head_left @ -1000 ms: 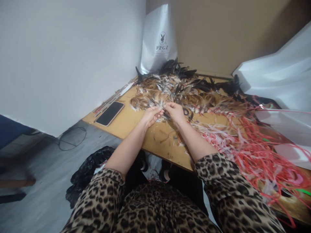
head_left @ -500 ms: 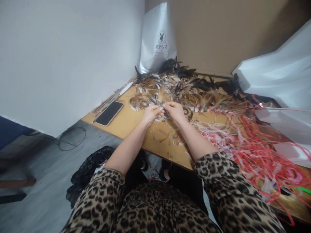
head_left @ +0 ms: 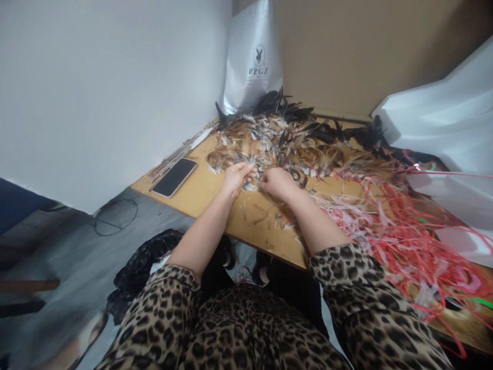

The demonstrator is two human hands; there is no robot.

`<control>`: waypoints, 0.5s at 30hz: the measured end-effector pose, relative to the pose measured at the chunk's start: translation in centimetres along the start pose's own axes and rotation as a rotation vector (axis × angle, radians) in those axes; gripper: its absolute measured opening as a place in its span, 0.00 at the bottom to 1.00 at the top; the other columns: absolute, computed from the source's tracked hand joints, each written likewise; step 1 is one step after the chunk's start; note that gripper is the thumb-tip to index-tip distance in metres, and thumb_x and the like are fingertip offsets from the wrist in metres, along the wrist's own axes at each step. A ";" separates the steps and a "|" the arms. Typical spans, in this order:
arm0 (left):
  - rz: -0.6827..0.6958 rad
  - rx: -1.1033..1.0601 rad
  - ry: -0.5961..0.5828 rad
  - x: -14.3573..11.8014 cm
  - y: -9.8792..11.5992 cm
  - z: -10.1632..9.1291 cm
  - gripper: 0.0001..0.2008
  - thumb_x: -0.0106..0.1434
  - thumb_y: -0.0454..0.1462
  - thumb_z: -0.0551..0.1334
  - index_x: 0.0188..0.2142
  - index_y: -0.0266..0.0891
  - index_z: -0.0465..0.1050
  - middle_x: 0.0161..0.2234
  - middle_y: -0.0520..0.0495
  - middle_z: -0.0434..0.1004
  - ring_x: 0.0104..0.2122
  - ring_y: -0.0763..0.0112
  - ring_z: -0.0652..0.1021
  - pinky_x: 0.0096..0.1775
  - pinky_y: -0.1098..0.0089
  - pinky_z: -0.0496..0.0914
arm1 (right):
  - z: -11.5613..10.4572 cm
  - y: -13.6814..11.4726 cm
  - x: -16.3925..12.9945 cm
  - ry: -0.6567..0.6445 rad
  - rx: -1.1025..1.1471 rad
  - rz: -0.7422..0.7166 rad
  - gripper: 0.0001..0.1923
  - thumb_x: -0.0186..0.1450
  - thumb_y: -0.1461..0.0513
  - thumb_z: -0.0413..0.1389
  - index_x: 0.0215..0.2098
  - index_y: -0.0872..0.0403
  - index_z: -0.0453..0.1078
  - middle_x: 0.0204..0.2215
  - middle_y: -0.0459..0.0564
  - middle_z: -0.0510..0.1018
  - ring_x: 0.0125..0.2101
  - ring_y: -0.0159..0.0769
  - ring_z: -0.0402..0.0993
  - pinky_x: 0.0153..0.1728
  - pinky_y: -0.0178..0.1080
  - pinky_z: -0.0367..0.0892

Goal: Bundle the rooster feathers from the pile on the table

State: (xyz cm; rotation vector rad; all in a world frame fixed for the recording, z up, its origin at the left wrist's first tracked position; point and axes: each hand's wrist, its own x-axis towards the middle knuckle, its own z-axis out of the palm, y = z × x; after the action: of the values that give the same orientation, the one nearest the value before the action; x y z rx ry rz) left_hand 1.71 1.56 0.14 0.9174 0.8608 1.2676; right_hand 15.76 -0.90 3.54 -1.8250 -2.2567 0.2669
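While the left hand (head_left: 238,179) pinches some feathers (head_left: 251,148), their tips point away from the person; the right hand (head_left: 279,182) is close beside, its grip too hidden to tell.

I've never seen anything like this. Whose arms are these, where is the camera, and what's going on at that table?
There's no machine here: these are a person's own bare arms, in leopard-print cloth sleeves. The camera is worn on the head, looking forward and down. On the yellowish-brown table lie a heap of brown, white and black feathers, a tangle of red and pale plastic strips and a dark-screened flat phone. A tall white printed bag stands behind. The left hand appears to pinch a small brown-and-white feather tuft. The right hand is curled close beside it; whether it holds anything is hidden.
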 end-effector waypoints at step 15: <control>-0.023 -0.060 0.020 0.0 0.1 -0.1 0.08 0.52 0.36 0.66 0.26 0.31 0.71 0.24 0.49 0.75 0.19 0.85 0.71 0.21 0.83 0.62 | -0.2 2.6 0.9 -0.146 0.982 0.178 0.06 0.51 0.62 0.59 0.23 0.58 0.69 0.10 0.41 0.65 0.12 0.22 0.54 0.15 0.29 0.49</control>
State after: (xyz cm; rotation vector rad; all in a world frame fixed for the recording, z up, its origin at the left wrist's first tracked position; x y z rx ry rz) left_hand 1.60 1.57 0.22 0.8458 0.8423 1.2783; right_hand 18.06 0.50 3.01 -1.4399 -1.5307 1.2939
